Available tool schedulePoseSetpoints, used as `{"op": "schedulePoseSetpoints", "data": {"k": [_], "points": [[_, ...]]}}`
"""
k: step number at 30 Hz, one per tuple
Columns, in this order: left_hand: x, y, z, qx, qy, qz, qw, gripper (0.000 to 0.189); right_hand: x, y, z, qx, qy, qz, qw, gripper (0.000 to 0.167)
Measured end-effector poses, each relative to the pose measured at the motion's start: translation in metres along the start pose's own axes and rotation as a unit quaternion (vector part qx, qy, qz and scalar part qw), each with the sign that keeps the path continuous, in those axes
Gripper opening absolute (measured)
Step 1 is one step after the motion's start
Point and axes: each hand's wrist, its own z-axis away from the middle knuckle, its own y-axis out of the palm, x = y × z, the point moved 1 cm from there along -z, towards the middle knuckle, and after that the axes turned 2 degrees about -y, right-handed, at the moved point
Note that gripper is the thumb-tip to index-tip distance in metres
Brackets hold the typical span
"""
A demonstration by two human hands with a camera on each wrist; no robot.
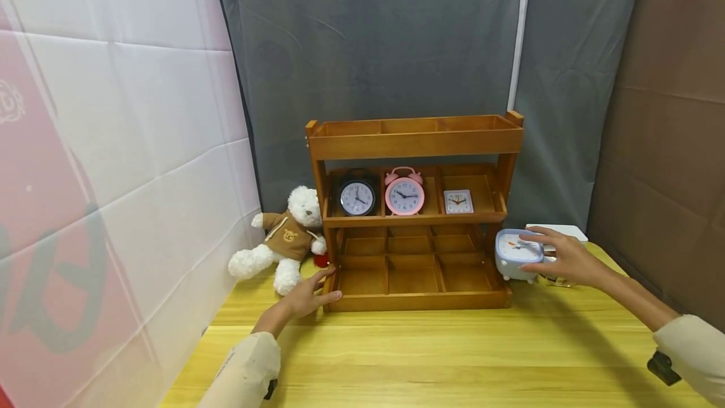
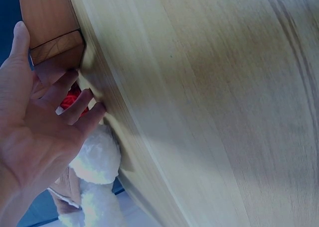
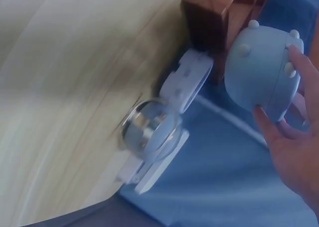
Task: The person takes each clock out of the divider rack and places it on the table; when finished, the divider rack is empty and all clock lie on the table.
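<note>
My right hand (image 1: 561, 259) grips a light-blue alarm clock (image 3: 256, 72) with small round feet. The clock's white face (image 1: 512, 245) is tilted upward, beside the lower right end of a brown wooden shelf (image 1: 419, 302). In the right wrist view the clock hangs above the tabletop, between thumb and fingers. My left hand (image 1: 306, 296) rests against the shelf's lower left corner, thumb at the front, other fingers fairly straight along the side. On the shelf's middle tier stand a black alarm clock (image 1: 357, 199), a pink twin-bell alarm clock (image 1: 404, 196) and a small white square clock (image 1: 458, 202).
A white teddy bear (image 1: 289, 236) in a brown hoodie sits left of the shelf, with a red object (image 2: 71, 100) near it. On the table at right lie a round metal-rimmed item (image 3: 152, 128), a white ring-like item (image 3: 185, 80) and a flat white piece (image 3: 162, 162).
</note>
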Motion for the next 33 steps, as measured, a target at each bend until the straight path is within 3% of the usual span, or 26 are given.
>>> {"op": "schedulePoseSetpoints", "data": {"k": [6, 11, 18, 26, 33], "points": [[0.000, -0.001, 0.000, -0.002, 0.000, -0.002, 1.0000, 0.075, -0.019, -0.008, 0.017, 0.016, 0.013, -0.025, 0.9995, 0.063], [-0.001, -0.001, 0.000, -0.002, 0.001, -0.003, 1.0000, 0.075, -0.028, -0.008, 0.028, 0.011, 0.003, -0.002, 0.9999, 0.064], [-0.001, -0.001, 0.001, -0.002, -0.001, -0.005, 1.0000, 0.075, -0.031, -0.005, 0.042, 0.023, 0.026, -0.004, 0.9994, 0.064], [-0.001, -0.001, 0.002, 0.001, 0.000, -0.006, 1.0000, 0.075, -0.034, 0.007, 0.054, 0.014, -0.001, 0.035, 0.9993, 0.065], [-0.003, 0.000, 0.004, 0.001, 0.000, -0.003, 1.0000, 0.075, -0.034, 0.012, 0.055, 0.044, 0.030, -0.001, 0.9986, 0.065]]}}
